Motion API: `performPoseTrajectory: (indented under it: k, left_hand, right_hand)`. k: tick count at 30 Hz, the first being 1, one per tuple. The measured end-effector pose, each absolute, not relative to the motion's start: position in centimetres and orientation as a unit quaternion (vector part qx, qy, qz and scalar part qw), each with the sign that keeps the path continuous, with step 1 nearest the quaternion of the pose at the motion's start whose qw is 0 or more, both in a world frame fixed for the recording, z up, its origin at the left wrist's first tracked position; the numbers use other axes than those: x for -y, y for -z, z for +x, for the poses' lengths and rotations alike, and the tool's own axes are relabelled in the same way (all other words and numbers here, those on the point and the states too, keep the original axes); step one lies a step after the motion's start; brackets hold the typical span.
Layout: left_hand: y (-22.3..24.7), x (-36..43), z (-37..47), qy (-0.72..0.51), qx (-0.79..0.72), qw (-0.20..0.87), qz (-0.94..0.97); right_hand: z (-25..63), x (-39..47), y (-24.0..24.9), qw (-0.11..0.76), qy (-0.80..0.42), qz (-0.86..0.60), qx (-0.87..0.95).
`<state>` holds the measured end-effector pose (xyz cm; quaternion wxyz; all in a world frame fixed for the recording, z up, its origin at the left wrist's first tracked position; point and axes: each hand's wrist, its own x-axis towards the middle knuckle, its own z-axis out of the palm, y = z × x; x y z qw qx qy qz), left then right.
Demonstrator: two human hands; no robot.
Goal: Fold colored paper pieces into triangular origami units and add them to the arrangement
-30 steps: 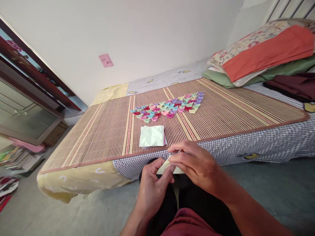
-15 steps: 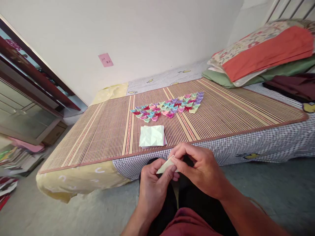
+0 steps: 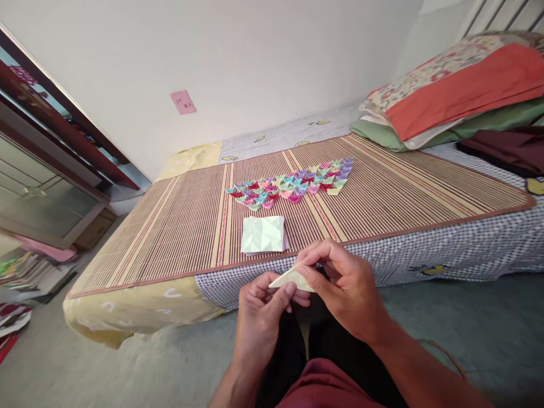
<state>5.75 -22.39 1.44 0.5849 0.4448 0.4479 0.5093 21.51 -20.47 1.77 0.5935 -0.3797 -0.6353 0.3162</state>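
A folded piece of pale cream paper (image 3: 293, 277) is pinched between both hands in front of the bed's edge. My left hand (image 3: 262, 306) grips its left and lower part, thumb on the near face. My right hand (image 3: 340, 283) closes on its upper right end with thumb and fingers. Just beyond, a stack of creased paper sheets (image 3: 263, 233), pale green on top, lies on the striped mat (image 3: 182, 226). Farther back stand rows of small folded paper boats (image 3: 293, 184) in many colours.
The mat covers a bed with a checked sheet (image 3: 446, 243). Pillows (image 3: 463, 96) and a dark red cloth (image 3: 505, 150) lie at the right. A pink note (image 3: 183, 102) is on the wall. Papers (image 3: 29, 275) are piled at the far left by a cabinet (image 3: 42, 192).
The paper has turned between my fingers, so more of its long folded edge and near face shows. My right hand has shifted slightly; the stack and boats stay put.
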Motion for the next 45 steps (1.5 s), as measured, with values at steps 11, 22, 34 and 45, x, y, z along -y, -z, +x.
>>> performPoseTrajectory:
  k: [11,22,34,45]
  left_hand:
    - [-1.1,22.6,5.4,-0.514,-0.457,0.529,0.498]
    - [-1.5,21.6,5.4,-0.473,-0.443,0.590,0.482]
    - [-1.7,21.2,4.9,-0.508,-0.475,0.557,0.454]
    - [-0.8,20.4,4.8,-0.521,-0.402,0.711,0.247]
  right_hand:
    - [21.9,20.1,-1.9,0.602,-0.266,-0.384,0.648]
    - [22.4,19.3,-2.0,0.487,-0.417,-0.399,0.655]
    - [22.4,19.7,-2.5,0.414,-0.421,-0.421,0.688]
    - [23.9,18.8,-2.0,0.544,-0.418,-0.450,0.572]
